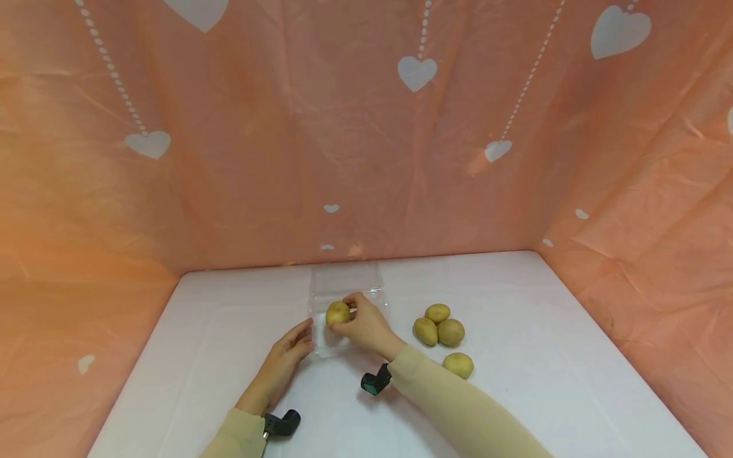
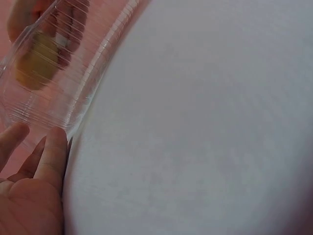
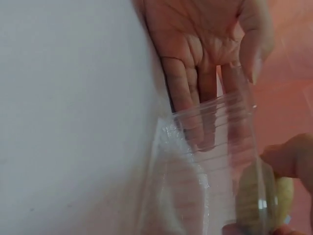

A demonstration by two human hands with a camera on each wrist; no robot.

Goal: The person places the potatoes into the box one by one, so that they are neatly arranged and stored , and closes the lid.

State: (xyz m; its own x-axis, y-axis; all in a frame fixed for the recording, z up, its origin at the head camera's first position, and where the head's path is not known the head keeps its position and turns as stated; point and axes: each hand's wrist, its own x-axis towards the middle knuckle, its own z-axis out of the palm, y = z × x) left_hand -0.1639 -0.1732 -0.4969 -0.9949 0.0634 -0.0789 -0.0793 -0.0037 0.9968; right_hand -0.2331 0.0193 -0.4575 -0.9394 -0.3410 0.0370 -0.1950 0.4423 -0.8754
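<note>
A clear plastic clamshell box (image 1: 329,350) lies on the white table with its lid (image 1: 346,277) folded back toward the wall. My right hand (image 1: 366,326) pinches a yellow potato (image 1: 337,313) between thumb and fingers, over the box's tray. Through the ribbed clear wall, the left wrist view shows this potato (image 2: 36,61) too. At the box's left side rests my left hand (image 1: 283,359), its fingers fairly straight and the fingertips (image 2: 57,134) right at the wall. In the right wrist view, the left palm (image 3: 200,29) faces the box and the potato (image 3: 264,196) sits at the rim.
Right of the box, three potatoes (image 1: 451,332) lie clustered together. Another potato (image 1: 458,365) lies nearer, beside the right sleeve (image 1: 452,401). A pink curtain (image 1: 366,159) with white hearts stands behind the table (image 1: 515,299) and along both sides. Each wrist carries a black camera (image 1: 376,380).
</note>
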